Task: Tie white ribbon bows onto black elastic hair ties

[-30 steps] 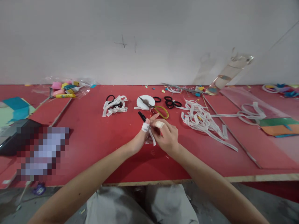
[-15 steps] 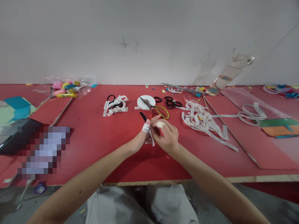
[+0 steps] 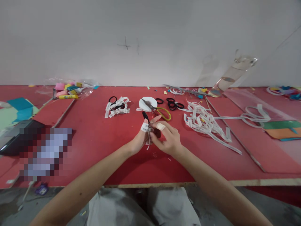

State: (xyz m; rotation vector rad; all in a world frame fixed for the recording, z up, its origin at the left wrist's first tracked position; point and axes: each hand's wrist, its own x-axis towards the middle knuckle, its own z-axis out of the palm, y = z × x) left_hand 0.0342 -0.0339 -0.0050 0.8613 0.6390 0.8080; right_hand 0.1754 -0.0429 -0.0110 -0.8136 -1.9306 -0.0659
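My left hand [image 3: 138,140] is closed on a black hair tie [image 3: 145,115], whose loop sticks up past the thumb. A white printed ribbon [image 3: 145,126] wraps round that thumb, and a narrow tail hangs between the hands. My right hand [image 3: 168,137], with a pale bandage on one finger, pinches the ribbon beside the left fingertips; its exact grip is partly hidden. Just beyond lie yellow-handled scissors [image 3: 164,113], resting across a white ribbon roll [image 3: 142,105]. Several loose black hair ties [image 3: 172,105] sit to their right, and ribbon-tied hair ties [image 3: 117,107] to their left.
A tangled heap of white ribbon [image 3: 199,117] spreads at right. Against the wall leans a clear bottle [image 3: 227,82] with liquid inside. A bag of colourful pieces [image 3: 70,89] lies back left, a blurred-out phone-like slab [image 3: 48,153] nearer. The red table's front edge [image 3: 155,185] is close to my lap.
The ribbon on my left thumb has turned so more of its print shows, and the hanging tail has swung left. Both hands stay close together; the view has shifted slightly.
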